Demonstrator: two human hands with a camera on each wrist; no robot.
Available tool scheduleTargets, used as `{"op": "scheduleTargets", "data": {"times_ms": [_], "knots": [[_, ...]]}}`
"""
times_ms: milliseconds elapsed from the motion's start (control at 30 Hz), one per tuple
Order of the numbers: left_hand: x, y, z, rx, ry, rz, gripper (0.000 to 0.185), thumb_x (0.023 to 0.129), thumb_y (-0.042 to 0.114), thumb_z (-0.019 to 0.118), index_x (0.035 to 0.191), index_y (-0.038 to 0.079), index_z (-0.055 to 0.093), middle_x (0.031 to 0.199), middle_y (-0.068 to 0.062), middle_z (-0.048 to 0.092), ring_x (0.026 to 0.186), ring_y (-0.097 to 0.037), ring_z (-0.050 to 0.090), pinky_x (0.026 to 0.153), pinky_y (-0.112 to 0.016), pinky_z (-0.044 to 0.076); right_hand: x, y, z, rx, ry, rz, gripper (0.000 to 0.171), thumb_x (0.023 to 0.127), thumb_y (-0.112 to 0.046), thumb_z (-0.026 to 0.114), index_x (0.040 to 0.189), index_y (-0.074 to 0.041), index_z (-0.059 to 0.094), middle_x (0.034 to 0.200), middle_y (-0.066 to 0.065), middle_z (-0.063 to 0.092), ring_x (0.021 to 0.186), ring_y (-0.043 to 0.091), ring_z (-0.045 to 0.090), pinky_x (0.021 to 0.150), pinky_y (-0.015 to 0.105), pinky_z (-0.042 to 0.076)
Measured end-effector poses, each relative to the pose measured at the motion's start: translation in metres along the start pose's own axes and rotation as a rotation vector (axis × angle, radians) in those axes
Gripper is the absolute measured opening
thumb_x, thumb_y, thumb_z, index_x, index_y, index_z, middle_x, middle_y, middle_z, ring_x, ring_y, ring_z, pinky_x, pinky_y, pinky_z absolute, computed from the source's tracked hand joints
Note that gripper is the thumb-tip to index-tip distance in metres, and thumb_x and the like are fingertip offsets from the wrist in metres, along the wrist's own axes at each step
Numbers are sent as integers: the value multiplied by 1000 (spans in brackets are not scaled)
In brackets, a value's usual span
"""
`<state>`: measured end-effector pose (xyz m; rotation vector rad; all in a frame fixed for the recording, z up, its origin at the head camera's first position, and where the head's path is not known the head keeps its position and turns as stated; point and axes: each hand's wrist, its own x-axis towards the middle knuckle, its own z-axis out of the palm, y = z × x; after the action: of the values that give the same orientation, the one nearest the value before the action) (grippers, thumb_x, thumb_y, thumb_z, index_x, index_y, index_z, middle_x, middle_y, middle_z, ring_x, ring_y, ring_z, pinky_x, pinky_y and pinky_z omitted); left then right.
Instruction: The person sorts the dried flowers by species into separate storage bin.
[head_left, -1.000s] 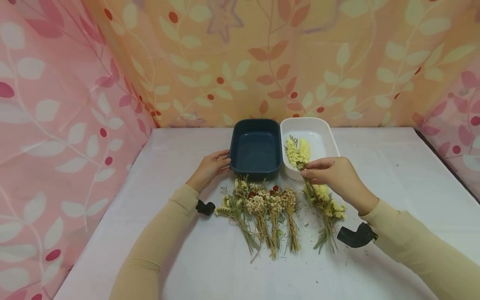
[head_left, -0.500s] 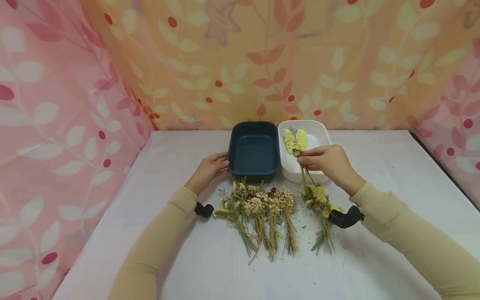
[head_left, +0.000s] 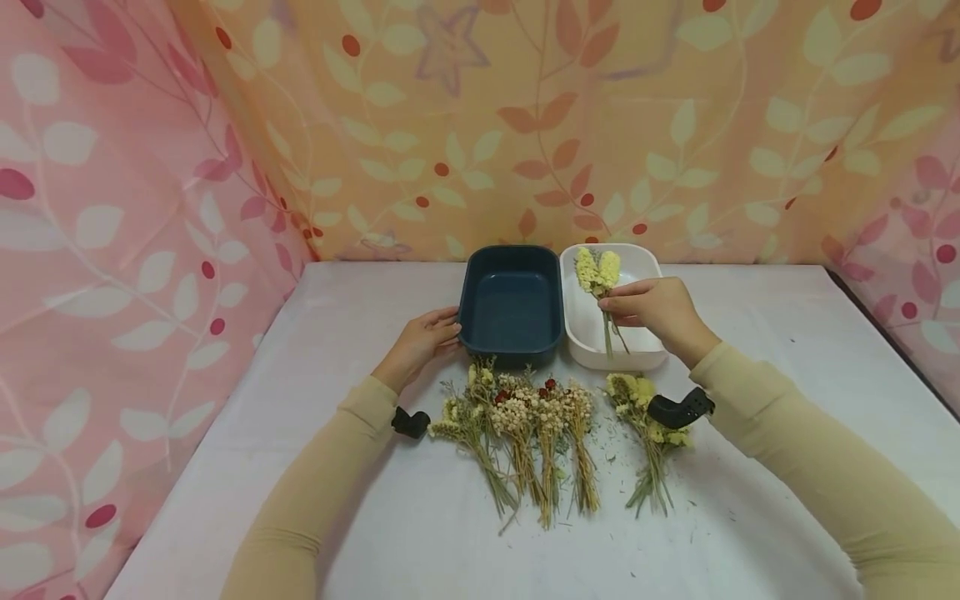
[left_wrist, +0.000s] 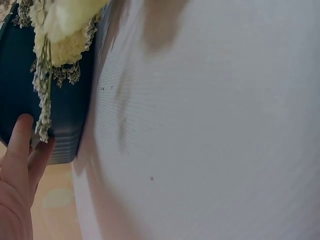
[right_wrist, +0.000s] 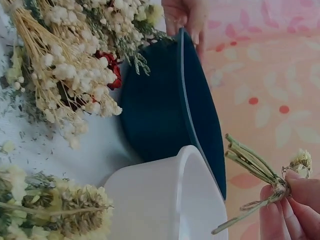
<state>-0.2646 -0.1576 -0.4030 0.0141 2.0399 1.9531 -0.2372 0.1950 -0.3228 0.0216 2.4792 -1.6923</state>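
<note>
My right hand (head_left: 662, 315) pinches a small bunch of yellow dried flowers (head_left: 597, 273) over the white basin (head_left: 600, 360). The blossoms point away from me and the stems hang back toward me. In the right wrist view, twine is wound round the cut stems (right_wrist: 255, 162) at my fingertips. My left hand (head_left: 422, 343) rests against the left side of the dark blue basin (head_left: 510, 354). Its fingers (left_wrist: 20, 142) lie fairly straight along the basin wall in the left wrist view.
Several tied bunches of dried flowers (head_left: 525, 425) lie in front of the blue basin, some cream, some yellow, with red blooms among them. Another yellow bunch (head_left: 651, 454) lies to the right. Plant crumbs dot the white tablecloth (head_left: 420, 525). A patterned curtain (head_left: 480, 150) stands behind.
My right hand has lifted the yellow bunch and moved it farther back over the white basin, its stems now clear of the bunch on the table. My left hand has stayed at the blue basin.
</note>
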Motion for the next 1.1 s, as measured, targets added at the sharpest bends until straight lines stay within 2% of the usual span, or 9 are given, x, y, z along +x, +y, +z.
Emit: {"op": "scheduleTargets", "data": {"times_ms": [333,533,767,967,1100], "knots": [[0,-4,1,-9,15,-1,52,102,10,57,152,9,42,153,-13,47,133,-27,55,106,-35,53,12,3,-1,15,10,-9,49,93,-25,72,127,10,62,74,-19,71,72,-2,71,75,21,62],[-1,-3,3,-21,31,2,51,101,9,58,150,9,45,151,-12,49,131,-26,57,104,-34,54,21,7,-1,35,20,-26,50,93,-21,72,128,13,61,72,-21,69,70,-2,71,79,26,63],[-1,-5,2,-10,23,12,52,101,10,58,151,10,44,152,-13,48,130,-25,58,105,-35,53,33,14,3,-11,47,10,47,93,-22,73,125,11,64,71,-19,67,67,-2,70,78,27,63],[-2,-3,1,-10,24,11,52,102,11,58,151,10,44,152,-12,49,129,-23,59,105,-34,53,42,19,3,-15,68,52,48,91,-23,75,124,10,65,70,-17,67,66,-1,70,83,31,62],[-2,-3,1,-11,23,13,52,101,11,58,151,10,44,152,-12,48,131,-25,57,105,-34,53,46,22,4,-12,71,64,47,91,-22,74,124,10,65,69,-17,67,65,-1,69,80,30,63]]}}
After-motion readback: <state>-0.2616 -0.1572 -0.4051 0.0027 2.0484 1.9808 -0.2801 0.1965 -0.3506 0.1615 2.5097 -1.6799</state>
